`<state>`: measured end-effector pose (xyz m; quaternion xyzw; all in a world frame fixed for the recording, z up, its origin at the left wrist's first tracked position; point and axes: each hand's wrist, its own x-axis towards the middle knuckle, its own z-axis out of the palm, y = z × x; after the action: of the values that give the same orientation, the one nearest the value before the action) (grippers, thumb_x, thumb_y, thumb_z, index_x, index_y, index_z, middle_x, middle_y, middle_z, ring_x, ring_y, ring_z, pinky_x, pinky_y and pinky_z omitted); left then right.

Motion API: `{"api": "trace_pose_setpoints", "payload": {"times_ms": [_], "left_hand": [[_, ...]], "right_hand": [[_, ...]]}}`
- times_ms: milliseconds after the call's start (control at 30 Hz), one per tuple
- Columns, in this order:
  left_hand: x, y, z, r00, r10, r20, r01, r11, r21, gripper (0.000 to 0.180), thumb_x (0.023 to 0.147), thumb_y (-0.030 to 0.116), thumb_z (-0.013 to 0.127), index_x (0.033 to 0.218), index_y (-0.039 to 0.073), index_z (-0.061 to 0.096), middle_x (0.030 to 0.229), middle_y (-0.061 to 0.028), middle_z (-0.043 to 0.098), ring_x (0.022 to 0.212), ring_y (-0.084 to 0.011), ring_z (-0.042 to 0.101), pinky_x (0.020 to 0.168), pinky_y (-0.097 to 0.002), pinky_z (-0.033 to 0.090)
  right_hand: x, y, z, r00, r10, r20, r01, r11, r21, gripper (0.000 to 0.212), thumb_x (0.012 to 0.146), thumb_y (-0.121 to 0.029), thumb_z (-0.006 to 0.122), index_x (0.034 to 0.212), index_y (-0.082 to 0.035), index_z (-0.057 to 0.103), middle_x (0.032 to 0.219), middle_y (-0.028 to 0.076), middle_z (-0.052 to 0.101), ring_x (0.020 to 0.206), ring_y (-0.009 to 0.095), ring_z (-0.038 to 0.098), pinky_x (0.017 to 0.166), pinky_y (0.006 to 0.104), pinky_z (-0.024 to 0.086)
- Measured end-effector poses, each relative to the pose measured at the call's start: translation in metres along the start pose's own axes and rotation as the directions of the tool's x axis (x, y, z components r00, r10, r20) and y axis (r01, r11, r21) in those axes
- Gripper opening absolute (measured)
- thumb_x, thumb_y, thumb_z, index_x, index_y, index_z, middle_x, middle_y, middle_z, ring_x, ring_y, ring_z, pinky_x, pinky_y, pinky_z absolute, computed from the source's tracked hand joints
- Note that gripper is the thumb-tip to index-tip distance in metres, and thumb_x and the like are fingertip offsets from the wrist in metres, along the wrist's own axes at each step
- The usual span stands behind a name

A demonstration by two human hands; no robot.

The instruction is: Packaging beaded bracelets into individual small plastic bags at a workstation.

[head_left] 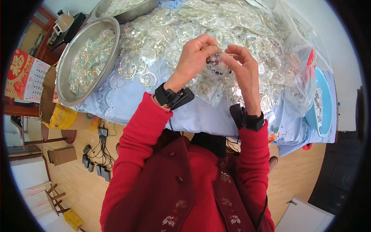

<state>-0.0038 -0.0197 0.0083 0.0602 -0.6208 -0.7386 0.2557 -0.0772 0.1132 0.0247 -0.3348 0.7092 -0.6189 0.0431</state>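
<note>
A beaded bracelet (215, 71) with dark and pale beads hangs above the table, gripped between the thumb and fingers of my left hand (198, 58). My right hand (244, 66) is raised just beside it with bent fingers. Its thumb and fingertips are blurred close to the beads, so I cannot tell whether they hold anything. Beneath both hands spreads a thick layer of clear plastic bags (166, 46) with bracelets and other jewellery inside. A loose clear bag (210, 92) lies below the bracelet, near the table's front.
A metal basin (117, 42) with bagged jewellery stands at the left, another basin (133, 14) behind it. At the right are a light-blue basin (327, 104), a clear plastic bag (305, 85) and a white basket (295, 36). A blue-white cloth (116, 100) covers the table.
</note>
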Motion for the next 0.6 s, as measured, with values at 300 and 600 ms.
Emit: {"api": "trace_pose_setpoints", "payload": {"times_ms": [300,600], "left_hand": [[0.001,0.001,0.000,0.998,0.057,-0.040,-0.059,0.997,-0.049,0.007,0.084,0.006,0.054,0.085,0.001,0.058,0.082,-0.0028,0.062,0.073,-0.0066,0.054,0.066,-0.0220,0.045],[-0.002,0.003,0.004,0.987,0.102,0.122,-0.120,0.982,0.147,0.006,0.085,0.004,0.054,0.086,0.001,0.058,0.094,-0.0030,0.061,0.084,-0.0082,0.053,0.076,-0.0233,0.043]], "right_hand": [[-0.003,0.008,-0.010,0.928,0.293,0.230,-0.362,0.852,0.379,0.018,0.083,-0.013,0.062,0.093,0.003,0.063,0.083,0.007,0.064,0.074,0.014,0.061,0.065,0.0251,0.050],[0.004,0.015,-0.006,0.946,0.272,0.174,-0.301,0.938,0.171,0.016,0.077,-0.007,0.064,0.091,0.001,0.060,0.071,0.003,0.060,0.065,0.010,0.056,0.059,0.0219,0.044]]}}
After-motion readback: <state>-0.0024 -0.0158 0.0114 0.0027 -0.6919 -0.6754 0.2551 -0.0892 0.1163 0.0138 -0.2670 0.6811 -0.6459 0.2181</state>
